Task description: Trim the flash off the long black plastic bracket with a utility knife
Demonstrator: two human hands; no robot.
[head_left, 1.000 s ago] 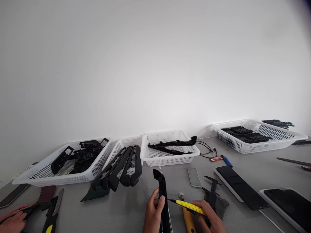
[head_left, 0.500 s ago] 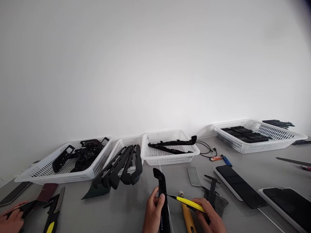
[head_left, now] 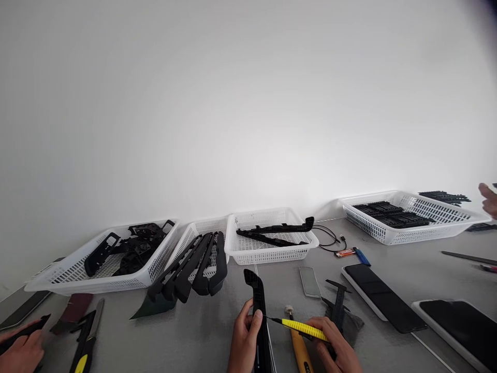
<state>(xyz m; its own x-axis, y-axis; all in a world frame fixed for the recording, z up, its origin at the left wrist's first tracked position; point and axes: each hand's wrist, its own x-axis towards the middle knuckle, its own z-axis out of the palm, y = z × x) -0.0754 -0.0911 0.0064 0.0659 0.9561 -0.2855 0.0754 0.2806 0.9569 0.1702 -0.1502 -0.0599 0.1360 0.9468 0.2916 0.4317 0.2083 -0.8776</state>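
Near the bottom centre, my left hand (head_left: 245,335) is closed round a long black plastic trim piece (head_left: 261,331), held upright with its hooked end on top. My right hand (head_left: 337,348) grips a yellow-handled craft knife (head_left: 303,327). Its thin dark tip points left and meets or nearly meets the edge of the trim piece beside my left thumb. Below the knife lies a tool with an orange-yellow handle (head_left: 300,349), partly covered by my right hand. A black caliper (head_left: 339,305) rests just beyond that hand.
White baskets (head_left: 272,256) with black parts line the wall; several trim pieces (head_left: 196,267) lean on one. Phones (head_left: 382,295), a lighter (head_left: 362,256) and a cable (head_left: 330,238) lie rightward. A co-worker's hands (head_left: 23,349) hold a black part at left; another person's hand (head_left: 490,201) shows far right.
The knife tip has shifted slightly down and left along the trim piece. At left, the co-worker's black part has moved away from the dark red sheet. A hand has appeared at the right edge.
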